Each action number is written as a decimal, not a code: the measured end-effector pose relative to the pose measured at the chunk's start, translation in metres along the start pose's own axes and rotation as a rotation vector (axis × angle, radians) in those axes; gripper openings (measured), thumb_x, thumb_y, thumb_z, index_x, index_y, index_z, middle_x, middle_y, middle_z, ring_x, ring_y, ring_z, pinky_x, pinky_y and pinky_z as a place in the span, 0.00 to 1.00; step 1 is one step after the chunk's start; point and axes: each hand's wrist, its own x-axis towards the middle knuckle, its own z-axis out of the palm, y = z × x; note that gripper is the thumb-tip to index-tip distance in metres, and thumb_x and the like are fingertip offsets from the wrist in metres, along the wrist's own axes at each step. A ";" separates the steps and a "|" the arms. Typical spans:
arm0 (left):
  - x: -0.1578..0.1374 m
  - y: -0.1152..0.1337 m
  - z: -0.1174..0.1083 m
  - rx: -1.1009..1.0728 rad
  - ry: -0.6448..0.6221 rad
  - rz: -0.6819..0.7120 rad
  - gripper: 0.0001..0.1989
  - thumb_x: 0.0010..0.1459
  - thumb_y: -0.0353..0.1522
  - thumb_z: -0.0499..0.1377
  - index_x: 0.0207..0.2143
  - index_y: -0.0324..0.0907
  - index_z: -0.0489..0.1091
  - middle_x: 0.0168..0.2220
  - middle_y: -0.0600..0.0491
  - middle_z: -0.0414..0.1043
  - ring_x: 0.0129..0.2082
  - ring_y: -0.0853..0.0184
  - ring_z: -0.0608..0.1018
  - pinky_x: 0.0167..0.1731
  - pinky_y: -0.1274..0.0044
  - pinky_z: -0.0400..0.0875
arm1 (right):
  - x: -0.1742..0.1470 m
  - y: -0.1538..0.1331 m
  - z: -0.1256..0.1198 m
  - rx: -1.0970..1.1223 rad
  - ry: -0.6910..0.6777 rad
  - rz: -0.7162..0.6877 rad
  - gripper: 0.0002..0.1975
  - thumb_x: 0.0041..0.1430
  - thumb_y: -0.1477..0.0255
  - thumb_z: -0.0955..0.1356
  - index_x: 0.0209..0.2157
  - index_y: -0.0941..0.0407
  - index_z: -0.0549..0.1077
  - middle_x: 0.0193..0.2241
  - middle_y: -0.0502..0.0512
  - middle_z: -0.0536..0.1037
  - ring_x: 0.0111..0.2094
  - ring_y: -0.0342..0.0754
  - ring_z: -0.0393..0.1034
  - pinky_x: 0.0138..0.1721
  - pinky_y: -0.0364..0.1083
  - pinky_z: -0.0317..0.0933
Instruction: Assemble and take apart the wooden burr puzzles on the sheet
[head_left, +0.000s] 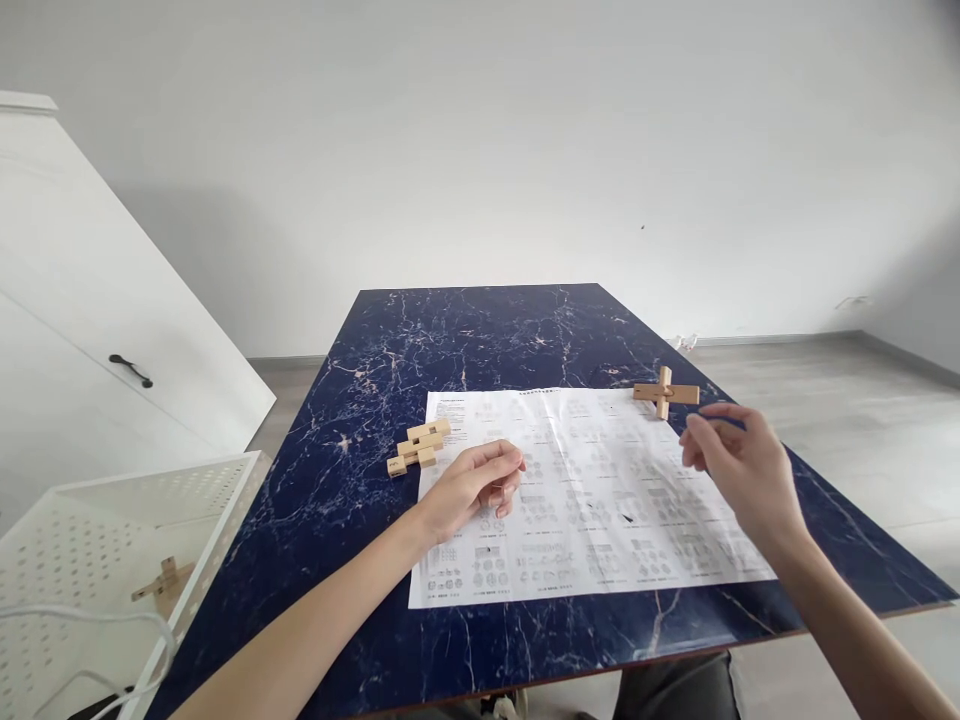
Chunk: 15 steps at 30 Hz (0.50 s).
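Observation:
On the printed sheet [540, 590], my left hand [476, 485] hovers or rests with its fingers loosely curled in and the thumb over them; nothing shows in it. Several notched wooden puzzle sticks [420, 443] lie to its left, partly on the paper's edge. My right hand [739, 460] is bent above the sheet's right side, thumb and index finger apart with a gap between them and no object visible. Just beyond its fingertips a cross-shaped wooden puzzle [666, 393] lies at the sheet's upper right corner. The right hand seems apart from that cross.
A dark blue marble-patterned table [450, 340] carries the sheet. At the left stands a white perforated bin [225, 500] holding a wooden cross puzzle [165, 585] and a white cable [90, 610]. Behind it is a white cabinet [90, 270]. A pale wall closes off the far side.

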 end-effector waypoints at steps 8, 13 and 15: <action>-0.006 0.002 0.007 0.409 -0.020 0.108 0.15 0.67 0.44 0.64 0.36 0.41 0.71 0.26 0.57 0.67 0.24 0.71 0.66 0.28 0.76 0.64 | -0.086 0.014 -0.004 0.182 -0.429 0.023 0.17 0.69 0.52 0.70 0.44 0.51 0.72 0.25 0.50 0.76 0.22 0.49 0.69 0.25 0.49 0.65; -0.019 0.015 0.005 1.111 0.058 0.304 0.11 0.72 0.39 0.58 0.40 0.43 0.75 0.38 0.49 0.77 0.36 0.62 0.75 0.40 0.69 0.71 | -0.095 0.017 0.000 0.131 -0.416 0.010 0.18 0.68 0.50 0.70 0.39 0.51 0.75 0.26 0.52 0.77 0.24 0.51 0.71 0.27 0.50 0.66; -0.026 0.022 -0.007 1.321 0.131 0.420 0.09 0.72 0.39 0.59 0.44 0.44 0.74 0.43 0.48 0.77 0.45 0.57 0.76 0.51 0.63 0.70 | -0.095 0.017 0.001 0.134 -0.406 0.006 0.18 0.68 0.50 0.70 0.39 0.51 0.75 0.27 0.52 0.77 0.24 0.51 0.71 0.27 0.50 0.67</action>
